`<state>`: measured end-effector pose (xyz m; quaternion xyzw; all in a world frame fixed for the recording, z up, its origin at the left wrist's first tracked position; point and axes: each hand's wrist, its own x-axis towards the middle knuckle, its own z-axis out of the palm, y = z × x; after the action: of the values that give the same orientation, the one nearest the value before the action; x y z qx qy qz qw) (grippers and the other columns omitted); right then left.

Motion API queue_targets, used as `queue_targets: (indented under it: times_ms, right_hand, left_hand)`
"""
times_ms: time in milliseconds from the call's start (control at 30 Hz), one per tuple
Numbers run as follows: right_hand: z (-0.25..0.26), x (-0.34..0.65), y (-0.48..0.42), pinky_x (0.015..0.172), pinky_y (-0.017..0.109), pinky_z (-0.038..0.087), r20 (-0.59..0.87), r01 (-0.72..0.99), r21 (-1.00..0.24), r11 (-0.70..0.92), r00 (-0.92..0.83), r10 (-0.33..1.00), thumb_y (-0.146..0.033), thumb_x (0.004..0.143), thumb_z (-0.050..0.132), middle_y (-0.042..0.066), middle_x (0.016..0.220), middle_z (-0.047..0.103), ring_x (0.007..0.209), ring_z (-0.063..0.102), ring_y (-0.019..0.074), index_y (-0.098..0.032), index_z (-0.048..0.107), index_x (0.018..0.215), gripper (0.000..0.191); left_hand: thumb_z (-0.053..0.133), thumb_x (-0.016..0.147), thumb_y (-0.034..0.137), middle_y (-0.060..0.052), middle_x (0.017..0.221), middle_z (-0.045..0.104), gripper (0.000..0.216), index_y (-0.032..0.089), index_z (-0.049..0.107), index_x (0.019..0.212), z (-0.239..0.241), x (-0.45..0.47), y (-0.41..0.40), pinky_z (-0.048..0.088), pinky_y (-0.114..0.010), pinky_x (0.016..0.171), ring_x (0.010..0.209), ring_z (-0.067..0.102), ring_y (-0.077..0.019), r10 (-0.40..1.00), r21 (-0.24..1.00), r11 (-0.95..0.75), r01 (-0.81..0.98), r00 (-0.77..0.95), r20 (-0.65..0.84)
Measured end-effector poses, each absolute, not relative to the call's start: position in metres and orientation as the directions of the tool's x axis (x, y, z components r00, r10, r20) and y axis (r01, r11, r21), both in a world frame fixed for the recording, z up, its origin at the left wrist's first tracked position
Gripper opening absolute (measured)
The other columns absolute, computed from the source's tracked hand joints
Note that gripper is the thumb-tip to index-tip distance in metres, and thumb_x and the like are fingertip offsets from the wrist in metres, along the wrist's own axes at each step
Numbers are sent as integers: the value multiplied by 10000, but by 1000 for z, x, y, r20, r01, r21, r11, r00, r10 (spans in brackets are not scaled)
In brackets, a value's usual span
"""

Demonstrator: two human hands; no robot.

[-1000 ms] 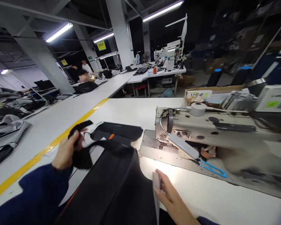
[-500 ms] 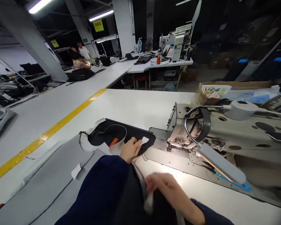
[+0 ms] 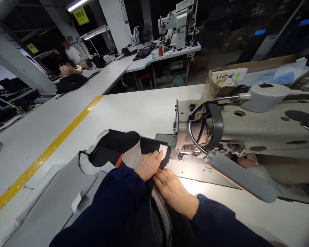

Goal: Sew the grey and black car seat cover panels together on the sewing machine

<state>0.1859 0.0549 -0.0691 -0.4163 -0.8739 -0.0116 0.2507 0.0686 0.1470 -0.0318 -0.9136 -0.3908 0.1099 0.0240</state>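
Note:
A black fabric piece (image 3: 113,149) with grey edging and an orange tab lies on the white table, its right end close to the needle plate of the sewing machine (image 3: 247,130). My left hand (image 3: 147,165) presses down on that end, fingers curled beside a small white label (image 3: 163,150). My right hand (image 3: 173,190) lies just below it, fingertips pinching the fabric edge against the left hand. Both sleeves are dark blue. A grey-trimmed black garment (image 3: 154,219) runs back between my arms.
A flexible lamp (image 3: 240,176) hangs over the lit machine bed. A cardboard box (image 3: 230,77) of papers sits behind the machine. A yellow stripe (image 3: 48,151) crosses the long table. Grey fabric (image 3: 48,202) lies at the left. People work at a far table (image 3: 67,65).
The camera dipped and closed in. My left hand let go of a raised fabric piece and came down by the white label. My right hand moved up to meet it.

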Motion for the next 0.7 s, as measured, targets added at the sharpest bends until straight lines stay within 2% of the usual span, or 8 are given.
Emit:
queue_targets:
  times_ms: [133,400,600,700]
  right_hand:
    - [-76,187,54,879,394,470,471,746,-165,646,-515,716,-88,866,446,180,1022,643,980,570,267,-40,614,1111,300]
    - [-74,189,53,920,374,452,460,745,-126,655,-541,704,-84,855,470,186,1010,644,964,587,252,-18,607,1099,288]
    - [-69,190,54,841,347,470,431,748,-140,649,-544,720,-84,852,469,168,974,651,901,594,237,-39,617,1062,261]
    - [-68,192,53,810,344,474,419,738,-156,657,-553,720,-81,842,464,162,959,650,873,591,236,-45,616,1044,256]
  left_hand:
    - [336,979,278,-82,1043,590,439,203,337,1411,-29,73,148,439,-266,631,837,621,-179,672,-141,-739,659,709,-212]
    - [321,995,331,-45,1005,599,414,261,351,1401,-24,80,150,431,-266,597,812,618,-165,635,-149,-772,618,743,-209]
    - [380,970,305,-57,1009,600,434,217,366,1395,-26,81,150,434,-283,596,807,605,-180,642,-176,-766,618,739,-202]
    - [427,948,285,-74,1108,587,383,193,445,1319,-26,84,149,463,-319,716,944,574,-216,633,-188,-771,609,765,-120]
